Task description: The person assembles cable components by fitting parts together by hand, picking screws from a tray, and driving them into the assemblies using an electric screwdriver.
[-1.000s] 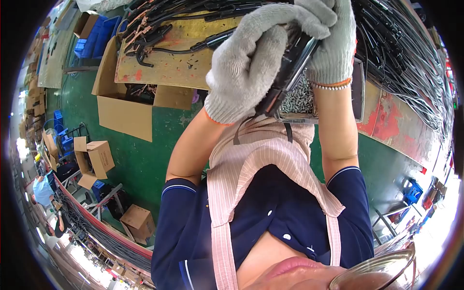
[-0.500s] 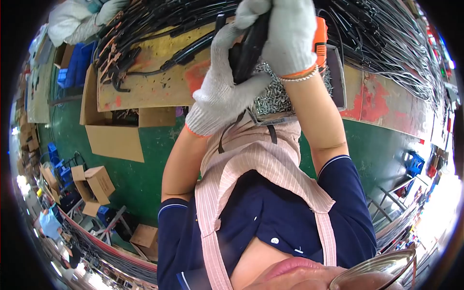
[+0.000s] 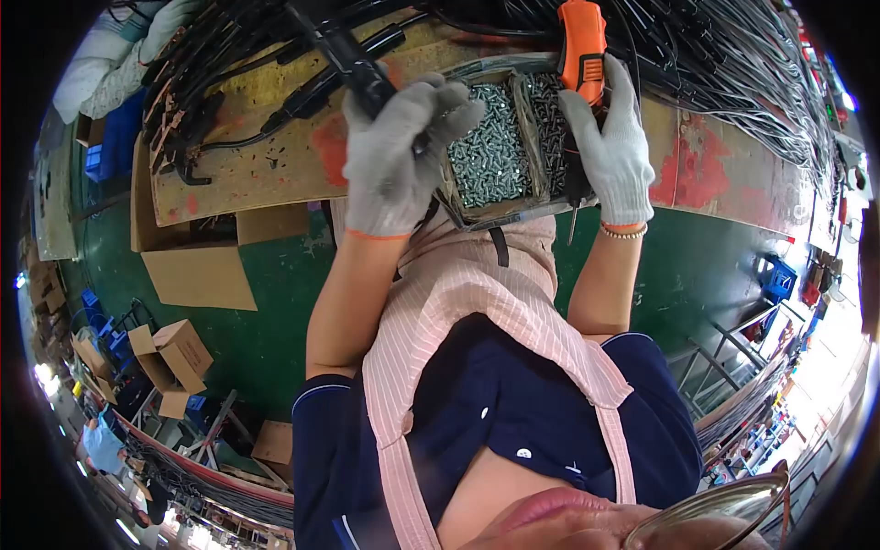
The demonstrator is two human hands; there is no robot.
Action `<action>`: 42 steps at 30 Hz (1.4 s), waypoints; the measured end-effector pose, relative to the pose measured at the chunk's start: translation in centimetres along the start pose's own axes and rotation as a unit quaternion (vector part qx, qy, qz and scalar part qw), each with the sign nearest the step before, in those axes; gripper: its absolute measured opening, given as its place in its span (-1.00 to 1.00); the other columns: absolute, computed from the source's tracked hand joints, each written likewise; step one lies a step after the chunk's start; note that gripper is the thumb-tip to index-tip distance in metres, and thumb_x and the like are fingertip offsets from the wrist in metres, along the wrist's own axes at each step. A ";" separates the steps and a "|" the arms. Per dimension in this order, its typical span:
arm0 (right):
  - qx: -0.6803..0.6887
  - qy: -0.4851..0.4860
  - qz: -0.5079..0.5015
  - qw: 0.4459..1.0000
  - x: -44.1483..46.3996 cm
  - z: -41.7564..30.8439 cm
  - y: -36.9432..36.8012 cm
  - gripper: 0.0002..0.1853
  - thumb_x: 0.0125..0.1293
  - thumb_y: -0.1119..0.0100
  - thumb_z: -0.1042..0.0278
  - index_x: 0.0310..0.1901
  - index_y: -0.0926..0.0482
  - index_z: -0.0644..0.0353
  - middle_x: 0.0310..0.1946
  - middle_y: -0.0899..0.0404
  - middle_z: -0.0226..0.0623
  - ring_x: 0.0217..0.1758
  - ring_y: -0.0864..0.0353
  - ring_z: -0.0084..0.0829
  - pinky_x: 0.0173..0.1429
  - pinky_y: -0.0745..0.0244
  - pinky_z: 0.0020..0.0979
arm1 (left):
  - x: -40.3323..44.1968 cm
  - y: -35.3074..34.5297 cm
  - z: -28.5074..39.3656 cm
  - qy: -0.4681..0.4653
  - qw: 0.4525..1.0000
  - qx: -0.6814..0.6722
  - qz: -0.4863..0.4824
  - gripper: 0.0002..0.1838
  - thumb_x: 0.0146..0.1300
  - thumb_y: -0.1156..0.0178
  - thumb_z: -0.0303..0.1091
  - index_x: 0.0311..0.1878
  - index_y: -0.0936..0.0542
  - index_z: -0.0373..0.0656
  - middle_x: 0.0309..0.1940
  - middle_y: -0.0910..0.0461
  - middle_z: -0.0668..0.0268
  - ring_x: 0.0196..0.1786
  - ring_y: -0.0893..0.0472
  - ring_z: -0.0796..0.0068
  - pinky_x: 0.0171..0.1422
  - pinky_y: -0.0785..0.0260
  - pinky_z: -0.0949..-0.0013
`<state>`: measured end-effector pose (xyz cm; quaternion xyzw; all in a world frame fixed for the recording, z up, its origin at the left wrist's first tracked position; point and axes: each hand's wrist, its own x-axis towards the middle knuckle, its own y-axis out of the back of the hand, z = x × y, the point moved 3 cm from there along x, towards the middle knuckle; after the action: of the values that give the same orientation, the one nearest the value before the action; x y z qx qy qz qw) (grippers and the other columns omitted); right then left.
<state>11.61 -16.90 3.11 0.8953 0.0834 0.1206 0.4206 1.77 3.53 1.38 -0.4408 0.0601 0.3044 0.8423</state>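
My left hand, in a white knitted glove, is closed around a long black plastic part that points up and to the left. Its fingers are partly blurred. In my right hand, also gloved, is an orange and black electric screwdriver, gripped between thumb and fingers. The screwdriver's thin bit points back toward my body. Between the hands sits a worn tray with a divider. Silver screws fill its left compartment, and darker screws lie in the right one.
Black cable parts lie on the worn wooden table. Grey cables are heaped at the right. An open cardboard box stands at the table's left edge. Another person's gloved hand is at the upper left.
My hands have moved apart. The left went lower and left with the black part; the right let go of that part and took hold of the orange electric screwdriver.
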 end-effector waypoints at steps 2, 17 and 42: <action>0.033 0.004 0.012 0.999 0.2 0.7 -0.5 -0.28 0.33 -0.28 -0.02 0.41 -0.30 0.17 -0.01 -0.65 0.04 0.03 -0.65 0.03 0.13 -0.48 -0.11 | -0.2 0.0 -1.0 -0.002 0.999 0.028 -0.025 -0.53 0.33 -0.16 -0.61 0.25 -0.29 -0.14 -0.02 -0.55 0.01 -0.07 -0.69 0.13 0.03 -0.74 0.07; 0.773 0.012 0.116 0.623 0.8 -1.7 3.7 -0.40 0.25 -0.34 0.31 0.31 -0.40 0.19 -0.19 -0.56 -0.21 -0.09 -0.58 -0.35 0.03 -0.63 -0.33 | 2.1 1.9 -1.4 0.044 0.991 -0.033 -0.120 -0.88 0.47 -0.20 -0.34 -0.04 -0.52 -0.11 -0.42 -0.49 0.39 -0.58 -0.40 0.65 -0.63 -0.23 0.55; 0.634 0.038 0.128 0.762 -2.7 -4.1 1.3 -0.73 0.29 -0.19 0.41 -0.01 -0.44 0.23 -0.51 -0.29 -0.43 -0.52 -0.27 -0.57 -0.40 -0.30 -0.57 | 1.5 0.5 -0.6 -0.023 0.990 0.109 -0.093 -0.71 0.36 -0.27 -0.52 0.08 -0.46 -0.07 -0.62 -0.41 0.46 -0.72 -0.30 0.69 -0.65 -0.15 0.56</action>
<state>7.94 -15.36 6.28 0.9548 0.0411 0.1272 -0.2655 2.76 4.00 0.15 -0.3435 0.0327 0.2266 0.9108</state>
